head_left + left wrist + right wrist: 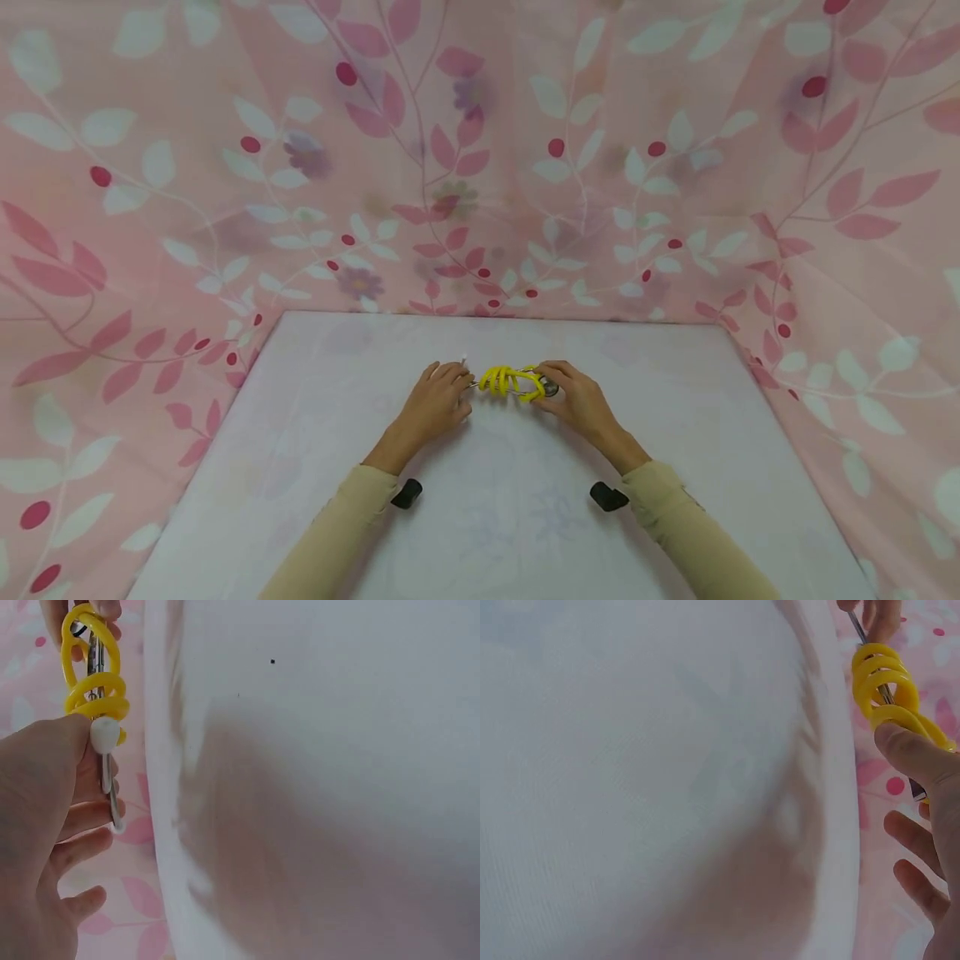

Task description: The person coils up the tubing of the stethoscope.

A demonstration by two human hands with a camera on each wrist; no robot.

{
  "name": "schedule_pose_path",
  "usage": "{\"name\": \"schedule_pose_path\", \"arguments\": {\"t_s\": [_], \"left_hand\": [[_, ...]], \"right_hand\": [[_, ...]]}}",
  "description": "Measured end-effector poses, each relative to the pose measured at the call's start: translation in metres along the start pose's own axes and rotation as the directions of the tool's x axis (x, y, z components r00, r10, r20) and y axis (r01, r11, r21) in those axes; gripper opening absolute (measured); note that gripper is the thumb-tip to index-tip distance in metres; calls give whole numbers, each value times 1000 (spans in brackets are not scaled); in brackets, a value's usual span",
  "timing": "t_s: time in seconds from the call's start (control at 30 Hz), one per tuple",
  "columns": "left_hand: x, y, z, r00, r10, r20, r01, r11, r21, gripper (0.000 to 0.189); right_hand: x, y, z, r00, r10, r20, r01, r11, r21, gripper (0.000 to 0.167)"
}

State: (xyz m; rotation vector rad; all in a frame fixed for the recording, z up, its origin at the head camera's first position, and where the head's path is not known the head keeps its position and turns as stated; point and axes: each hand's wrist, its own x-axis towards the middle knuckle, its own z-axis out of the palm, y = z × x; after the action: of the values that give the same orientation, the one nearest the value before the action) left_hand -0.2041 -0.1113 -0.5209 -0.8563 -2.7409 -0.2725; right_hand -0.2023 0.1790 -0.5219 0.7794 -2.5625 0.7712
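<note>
A yellow cord [498, 381] is wound in several loops around a slim metal piece with two rods [106, 774]. One rod carries a white rounded tip [105, 736]. My left hand [437, 401] pinches the rod end between thumb and fingers, its other fingers spread loosely. At the opposite end, my right hand [583, 400] grips the metal piece and the cord's larger loop, with the thumb [904, 746] on the yellow cord. A dark flat part [917, 790] of the metal shows below that thumb. Both hands hold the piece lengthwise between them above the table; the fingers hide its ends.
A white-covered table [480, 517] lies under the hands. Pink leaf-patterned cloth [480, 167] hangs behind it and along both sides. Black wrist devices [407, 494] sit by each sleeve cuff.
</note>
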Motion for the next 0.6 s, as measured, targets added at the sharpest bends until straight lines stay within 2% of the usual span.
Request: {"name": "schedule_pose_path", "arguments": {"t_s": [0.1,0.23,0.43,0.5,0.6], "left_hand": [[5,-2,3,999,-38,-6,38,999,38,35],[12,-2,8,997,-73,1,72,997,33,33],[14,-1,21,992,-120,50,119,993,19,34],[13,-1,24,991,-124,50,124,992,7,35],[14,-1,27,993,-117,18,118,993,-19,35]], "right_hand": [[1,5,8,1000,14,-24,-15,1000,-19,60],[1,11,21,996,93,-6,-94,995,-17,60],[0,17,35,968,244,62,-244,970,-1,62],[0,18,37,962,263,75,-263,965,-12,63],[-1,21,39,963,262,64,-261,965,-17,64]]}}
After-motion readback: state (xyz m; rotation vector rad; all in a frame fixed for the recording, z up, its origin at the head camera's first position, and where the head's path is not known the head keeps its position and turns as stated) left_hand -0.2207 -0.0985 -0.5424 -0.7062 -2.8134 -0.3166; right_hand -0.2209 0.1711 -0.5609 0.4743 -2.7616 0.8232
